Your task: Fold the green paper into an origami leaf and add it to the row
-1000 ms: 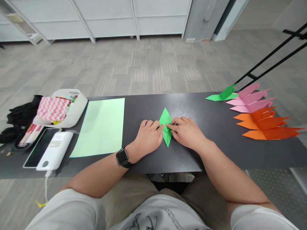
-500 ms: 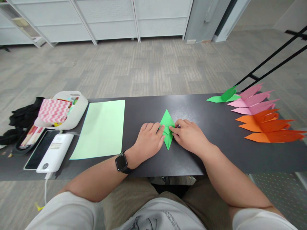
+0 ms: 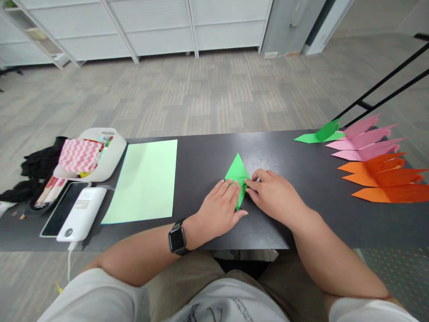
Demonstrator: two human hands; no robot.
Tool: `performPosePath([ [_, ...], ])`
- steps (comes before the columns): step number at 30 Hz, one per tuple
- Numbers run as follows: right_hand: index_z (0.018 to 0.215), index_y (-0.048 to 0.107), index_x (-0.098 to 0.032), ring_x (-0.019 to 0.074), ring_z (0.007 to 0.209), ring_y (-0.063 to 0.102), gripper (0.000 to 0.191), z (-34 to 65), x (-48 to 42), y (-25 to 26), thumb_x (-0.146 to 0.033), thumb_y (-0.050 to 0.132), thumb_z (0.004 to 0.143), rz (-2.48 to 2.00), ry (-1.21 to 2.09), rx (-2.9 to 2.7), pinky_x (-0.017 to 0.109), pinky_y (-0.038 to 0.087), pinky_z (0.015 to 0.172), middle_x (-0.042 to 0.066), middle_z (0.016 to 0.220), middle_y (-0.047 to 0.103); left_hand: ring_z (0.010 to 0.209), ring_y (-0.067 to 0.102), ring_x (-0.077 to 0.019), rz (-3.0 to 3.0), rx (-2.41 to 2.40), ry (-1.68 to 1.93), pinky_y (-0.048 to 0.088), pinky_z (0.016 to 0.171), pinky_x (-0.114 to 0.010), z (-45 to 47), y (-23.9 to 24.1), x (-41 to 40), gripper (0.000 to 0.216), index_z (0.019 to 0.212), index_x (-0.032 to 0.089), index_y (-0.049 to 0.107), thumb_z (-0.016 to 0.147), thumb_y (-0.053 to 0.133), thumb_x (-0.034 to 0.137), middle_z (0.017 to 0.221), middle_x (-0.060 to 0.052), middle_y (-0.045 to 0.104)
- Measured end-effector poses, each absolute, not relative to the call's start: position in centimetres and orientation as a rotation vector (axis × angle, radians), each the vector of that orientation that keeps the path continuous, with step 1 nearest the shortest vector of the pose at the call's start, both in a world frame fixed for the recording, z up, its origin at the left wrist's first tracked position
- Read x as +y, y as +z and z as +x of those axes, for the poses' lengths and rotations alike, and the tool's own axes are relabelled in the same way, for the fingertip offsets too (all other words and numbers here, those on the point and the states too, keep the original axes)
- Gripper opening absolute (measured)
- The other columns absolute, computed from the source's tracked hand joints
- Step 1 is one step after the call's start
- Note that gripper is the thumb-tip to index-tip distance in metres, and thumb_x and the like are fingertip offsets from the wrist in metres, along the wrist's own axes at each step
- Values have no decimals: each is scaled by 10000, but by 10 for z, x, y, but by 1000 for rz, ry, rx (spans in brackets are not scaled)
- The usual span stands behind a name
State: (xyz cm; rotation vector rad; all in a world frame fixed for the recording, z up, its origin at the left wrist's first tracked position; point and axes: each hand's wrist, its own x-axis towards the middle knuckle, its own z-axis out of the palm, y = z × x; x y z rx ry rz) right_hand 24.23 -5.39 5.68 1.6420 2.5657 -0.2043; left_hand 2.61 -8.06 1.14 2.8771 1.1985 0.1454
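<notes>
A small folded green paper piece lies on the black table in front of me, its tip pointing away. My left hand lies flat on its lower left part with the fingers stretched out. My right hand rests beside it on the right, fingers curled, with the fingertips pinching the paper's right edge. A dark watch sits on my left wrist.
A pale green sheet lies to the left. Further left are a white case with zigzag fabric, a phone and a white power bank. At the right lie folded green, pink and orange paper pieces.
My left hand has flattened from a curled pinch onto the green piece and slid nearer. The piece has turned slightly, and its lower part is covered by my hands.
</notes>
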Motion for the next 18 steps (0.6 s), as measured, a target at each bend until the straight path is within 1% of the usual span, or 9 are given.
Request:
performPosePath([
  [5, 1339, 778, -287, 290, 1080, 685, 347, 238, -54, 60, -316, 527, 1101, 1714, -247, 2442, 391, 521, 889, 109, 1194, 715, 1535, 510, -373, 2862, 1202, 123, 334, 1309, -560, 25, 12, -79, 723, 1563, 65, 588, 1128, 425, 620, 1648, -183, 565],
  [8, 1298, 800, -318, 273, 1073, 697, 348, 239, -52, 63, -339, 507, 1111, 1769, -293, 2424, 366, 524, 858, 93, 1165, 724, 1528, 512, -371, 2847, 1208, 112, 341, 1292, -587, 25, 14, -77, 705, 1562, 96, 592, 1121, 441, 625, 1638, -172, 579],
  [13, 1307, 805, -324, 266, 1048, 703, 359, 243, -53, 63, -324, 511, 1102, 1789, -289, 2479, 366, 531, 846, 99, 1166, 732, 1529, 501, -374, 2837, 1220, 137, 320, 1302, -578, 24, 14, -77, 682, 1554, 144, 605, 1103, 475, 640, 1652, -148, 568],
  [16, 1297, 809, -321, 272, 1014, 708, 343, 243, -53, 61, -313, 537, 1089, 1790, -276, 2468, 373, 530, 814, 104, 1133, 736, 1536, 486, -379, 2837, 1204, 136, 311, 1307, -570, 24, 13, -77, 686, 1563, 140, 596, 1102, 480, 634, 1662, -148, 557],
  [18, 1265, 819, -324, 271, 992, 712, 333, 243, -53, 60, -310, 537, 1088, 1808, -287, 2438, 369, 523, 797, 101, 1100, 737, 1529, 486, -390, 2831, 1203, 133, 322, 1290, -589, 23, 13, -77, 686, 1562, 136, 596, 1100, 487, 632, 1658, -157, 557],
])
